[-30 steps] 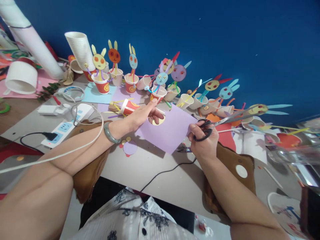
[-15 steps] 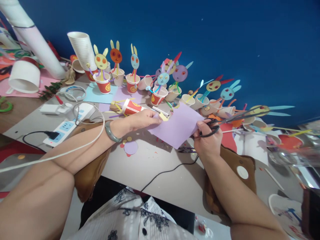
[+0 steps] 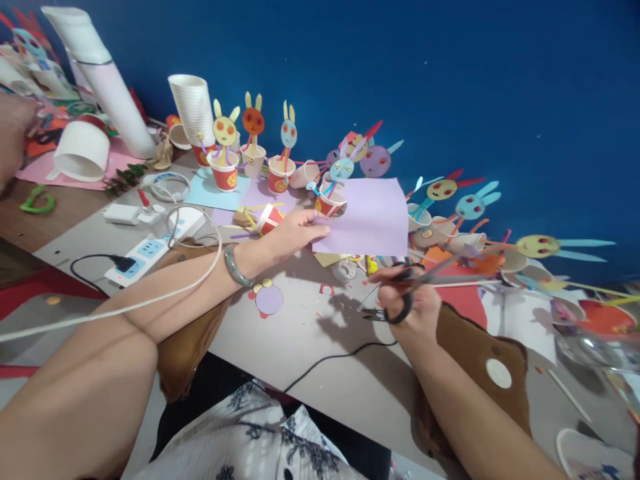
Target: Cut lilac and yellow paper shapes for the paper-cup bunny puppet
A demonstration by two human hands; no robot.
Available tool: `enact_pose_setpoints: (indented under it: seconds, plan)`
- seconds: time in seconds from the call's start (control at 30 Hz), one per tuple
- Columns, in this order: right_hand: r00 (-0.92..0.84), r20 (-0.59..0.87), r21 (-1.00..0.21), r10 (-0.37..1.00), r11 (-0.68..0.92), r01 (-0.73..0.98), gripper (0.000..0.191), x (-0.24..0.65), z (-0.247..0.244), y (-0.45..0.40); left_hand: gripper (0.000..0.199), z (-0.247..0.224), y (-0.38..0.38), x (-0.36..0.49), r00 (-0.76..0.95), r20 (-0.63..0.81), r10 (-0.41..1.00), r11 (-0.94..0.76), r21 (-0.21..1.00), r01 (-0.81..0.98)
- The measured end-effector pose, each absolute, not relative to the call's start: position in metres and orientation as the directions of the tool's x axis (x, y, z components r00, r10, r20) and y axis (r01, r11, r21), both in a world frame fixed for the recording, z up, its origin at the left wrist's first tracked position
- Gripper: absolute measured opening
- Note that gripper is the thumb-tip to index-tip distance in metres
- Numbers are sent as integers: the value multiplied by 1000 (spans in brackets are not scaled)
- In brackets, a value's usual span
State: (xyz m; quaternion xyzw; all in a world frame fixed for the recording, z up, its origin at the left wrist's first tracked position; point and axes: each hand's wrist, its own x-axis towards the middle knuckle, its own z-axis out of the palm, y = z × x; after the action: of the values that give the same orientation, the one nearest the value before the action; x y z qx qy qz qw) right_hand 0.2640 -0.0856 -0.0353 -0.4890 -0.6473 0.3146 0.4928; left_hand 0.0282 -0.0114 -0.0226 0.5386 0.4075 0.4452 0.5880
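A white power strip (image 3: 150,251) lies on the counter (image 3: 320,360), left of the person's left hand (image 3: 295,231). Just beyond that hand, a red paper cup (image 3: 271,217) lies on its side; nearer the person than the hand is a lilac paper circle (image 3: 269,301). The left hand pinches a corner of a purple paper sheet (image 3: 377,217), which extends to its right, raised. Beyond the sheet's left edge stands a blue-faced rabbit figure (image 3: 342,169); gripped at one corner only, the sheet could sway and knock it. Farther right, the blurred right hand (image 3: 413,307) is wrapped around black-handled scissors (image 3: 415,272), apart from the sheet, pointing rightward toward a yellow-faced rabbit figure (image 3: 537,246); a careless swing could snag it.
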Motion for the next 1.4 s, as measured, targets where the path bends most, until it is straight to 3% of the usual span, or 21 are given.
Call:
enact_pose_setpoints:
  seconds: [0.1,0.23,0.37,0.57,0.8,1.07,1.4]
  plan:
    - [-318,70,-882,945,208,424,40,254,-36,-95,4,-24,-12,29,248,28,968,4,992,-127]
    - [-383,-163,-891,909,31,452,48,244,-39,-92,14,-24,-12,31,214,58,975,-11,977,-215]
    - [-289,-126,-906,949,9,423,52,246,-45,-88,12,-22,-14,33,209,61,976,-8,969,-246]
    - [-428,-249,-863,869,2,505,53,247,-47,-90,15,-26,-14,35,145,89,985,-44,956,-290]
    - [-421,-264,-859,868,-13,513,58,244,-41,-86,16,-14,-23,37,200,61,978,5,950,-314]
    - [-440,-202,-906,875,3,423,56,249,-44,-84,18,-23,-23,34,303,63,951,-14,987,-161]
    - [-406,-216,-902,888,-23,431,56,250,-50,-87,18,-25,-29,35,306,38,951,-40,999,1]
